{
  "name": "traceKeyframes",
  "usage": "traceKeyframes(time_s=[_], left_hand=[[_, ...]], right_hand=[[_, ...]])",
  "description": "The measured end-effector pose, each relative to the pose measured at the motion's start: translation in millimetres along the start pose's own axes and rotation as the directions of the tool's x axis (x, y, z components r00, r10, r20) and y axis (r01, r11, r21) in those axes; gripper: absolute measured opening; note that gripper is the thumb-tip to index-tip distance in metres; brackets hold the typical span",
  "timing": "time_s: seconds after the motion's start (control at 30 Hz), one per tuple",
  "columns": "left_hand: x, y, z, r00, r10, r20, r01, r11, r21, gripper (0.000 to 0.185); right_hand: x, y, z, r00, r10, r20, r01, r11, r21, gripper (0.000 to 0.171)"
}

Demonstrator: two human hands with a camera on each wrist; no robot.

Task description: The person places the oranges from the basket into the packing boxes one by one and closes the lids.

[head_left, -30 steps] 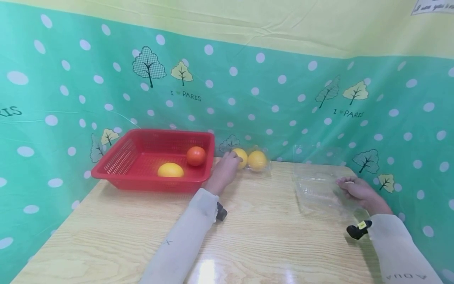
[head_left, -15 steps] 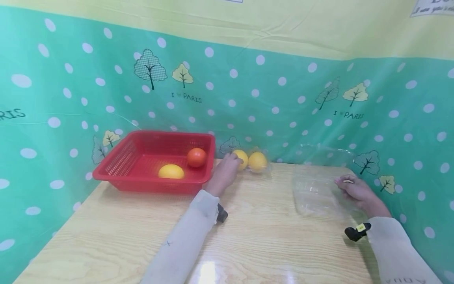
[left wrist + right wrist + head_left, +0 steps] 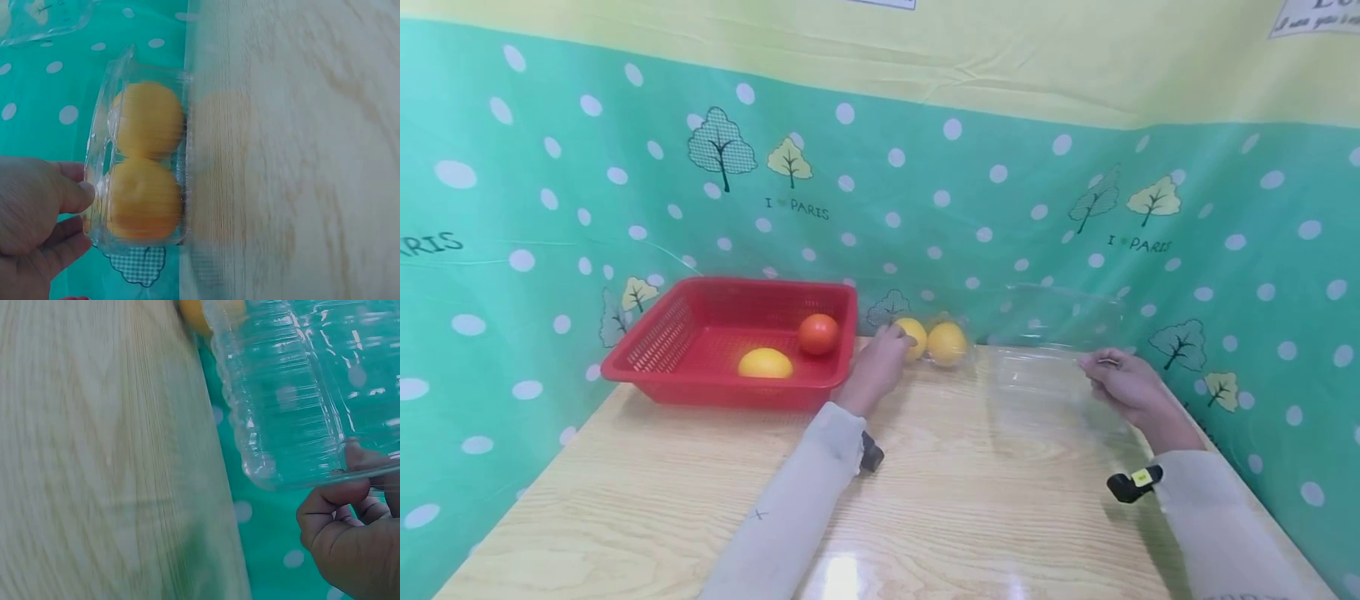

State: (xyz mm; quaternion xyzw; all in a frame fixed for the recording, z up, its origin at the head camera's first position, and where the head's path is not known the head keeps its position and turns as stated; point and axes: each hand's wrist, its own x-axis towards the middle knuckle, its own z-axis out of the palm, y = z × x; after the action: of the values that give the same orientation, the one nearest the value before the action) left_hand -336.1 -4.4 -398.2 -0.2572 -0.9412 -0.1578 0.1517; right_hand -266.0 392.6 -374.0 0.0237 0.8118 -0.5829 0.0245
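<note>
Toward the back of the table, my left hand (image 3: pixel 880 364) pinches the edge of a clear plastic clamshell box (image 3: pixel 99 150). Inside that box sit two round orange-yellow fruits (image 3: pixel 147 119), side by side; they look like oranges. On the right, my right hand (image 3: pixel 1129 388) pinches the rim of a second clear plastic clamshell box (image 3: pixel 275 406) between thumb and fingers. This box has its lid raised, and no fruit shows in it. Its outline is faint against the curtain in the head view.
A red plastic basket (image 3: pixel 647 382) stands at the left back, holding an orange-yellow fruit (image 3: pixel 765 363) and a red tomato-like fruit (image 3: pixel 818 334). The wooden table (image 3: pixel 955 492) ends at a green dotted curtain (image 3: pixel 940 225) behind and at both sides.
My right hand has moved left and slightly away with the open clamshell box, bringing it nearer the fruit box. My left hand stays in place on its box.
</note>
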Motion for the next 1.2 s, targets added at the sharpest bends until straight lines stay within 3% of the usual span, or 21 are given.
traceKeyframes(time_s=[0.3,0.53,0.83,1.0,1.2], left_hand=[[-0.1,1.3,-4.8,1.0,-0.004,-0.007,0.004,1.0,0.019,0.04],[-2.4,10.2,-28.5,0.995,-0.06,-0.08,0.066,0.995,0.078,0.04],[-6.5,16.3,-54.5,0.986,-0.102,-0.132,0.115,0.988,0.101,0.041],[-12.7,3.5,-70.1,0.982,-0.116,-0.151,0.13,0.988,0.088,0.033],[-24.9,-25.5,-88.8,0.984,-0.15,-0.098,0.166,0.967,0.19,0.03]], right_hand=[[8.3,-11.3,40.7,0.998,-0.039,0.057,0.024,0.972,0.233,0.005],[17.1,-16.5,74.0,0.996,-0.044,0.071,0.027,0.972,0.234,0.007],[21.8,-23.0,99.2,0.997,-0.043,0.069,0.028,0.978,0.209,0.015],[25.2,-25.1,117.6,0.996,-0.047,0.077,0.031,0.98,0.197,0.017],[28.8,-25.9,137.3,0.997,-0.036,0.072,0.023,0.985,0.171,0.016]])
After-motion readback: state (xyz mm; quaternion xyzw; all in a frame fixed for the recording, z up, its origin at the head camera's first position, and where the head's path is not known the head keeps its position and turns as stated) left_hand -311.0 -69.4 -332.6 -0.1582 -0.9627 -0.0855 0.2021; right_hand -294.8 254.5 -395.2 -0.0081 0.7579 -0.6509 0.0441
